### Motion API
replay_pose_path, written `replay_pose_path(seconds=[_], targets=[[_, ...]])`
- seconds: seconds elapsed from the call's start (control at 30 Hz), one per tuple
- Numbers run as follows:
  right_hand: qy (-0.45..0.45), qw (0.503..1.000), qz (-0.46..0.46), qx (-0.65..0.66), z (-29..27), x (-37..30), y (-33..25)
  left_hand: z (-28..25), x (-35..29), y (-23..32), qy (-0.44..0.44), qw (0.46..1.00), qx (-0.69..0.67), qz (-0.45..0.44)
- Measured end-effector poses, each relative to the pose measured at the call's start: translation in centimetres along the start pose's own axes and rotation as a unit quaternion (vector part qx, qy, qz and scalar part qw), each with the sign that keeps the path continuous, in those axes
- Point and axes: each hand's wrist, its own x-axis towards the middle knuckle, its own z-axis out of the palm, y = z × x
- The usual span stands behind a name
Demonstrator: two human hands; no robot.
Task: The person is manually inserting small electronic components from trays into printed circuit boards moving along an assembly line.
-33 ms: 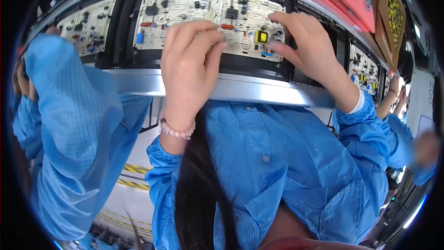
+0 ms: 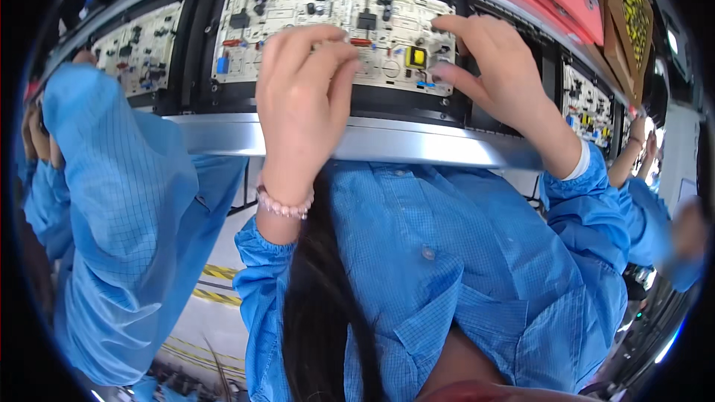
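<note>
A pale circuit board [image 2: 298, 0] lies in a black frame [image 2: 197, 52] in front of me. It carries black parts, red parts, a blue block [image 2: 223, 64] and a yellow-and-black transformer [image 2: 415, 57]. My left hand [image 2: 302, 85], with a beaded bracelet, is over the board's middle. Its fingers are bent, the thumb close to the index finger, and whatever they hold is hidden. At the board's right end my right hand [image 2: 495, 63] has thumb and index finger apart around the small parts beside the transformer. Nothing shows between them.
A metal rail [image 2: 417, 141] runs along the near side. More boards sit left [image 2: 141, 52] and right [image 2: 588, 108]. Red trays [image 2: 551, 0] and a cardboard box of yellow parts [image 2: 629, 30] stand at far right. A co-worker's blue sleeve [image 2: 112, 141] is close on the left.
The boards and their frames have shifted slightly left. My left hand has drifted a little left too, while my right hand stays almost in place, thumb and index finger still apart.
</note>
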Motion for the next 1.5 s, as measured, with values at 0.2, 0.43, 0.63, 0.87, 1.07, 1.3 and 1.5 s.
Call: replay_pose_path(seconds=[0.2, 0.43, 0.63, 0.87, 1.07, 1.3, 1.5], targets=[[0.066, 0.997, 0.028, -0.03, -3.8, -3.0, 2.0, 1.5, 2.2, -0.6, -0.079, 0.994, 0.075, 0.024], [0.131, 0.963, 0.212, -0.101, -8.6, -7.3, 2.7, 1.7, 2.4, -0.7, -0.132, 0.983, 0.117, 0.047], [0.129, 0.944, 0.294, -0.078, -9.4, -8.4, 2.0, 2.0, 3.0, -0.7, -0.148, 0.978, 0.137, 0.06], [0.135, 0.941, 0.296, -0.097, -10.2, -8.4, 2.6, 2.0, 3.6, -0.5, -0.176, 0.977, 0.106, 0.052], [0.133, 0.948, 0.272, -0.1, -9.9, -8.3, 3.4, 1.8, 3.5, -0.5, -0.186, 0.975, 0.106, 0.055], [0.115, 0.946, 0.284, -0.108, -9.5, -8.2, 3.3, 2.4, 4.3, 1.2, -0.189, 0.944, 0.23, 0.145], [0.119, 0.95, 0.254, -0.135, -9.5, -8.9, 4.4, 2.4, 3.7, 1.6, -0.174, 0.95, 0.239, 0.104]])
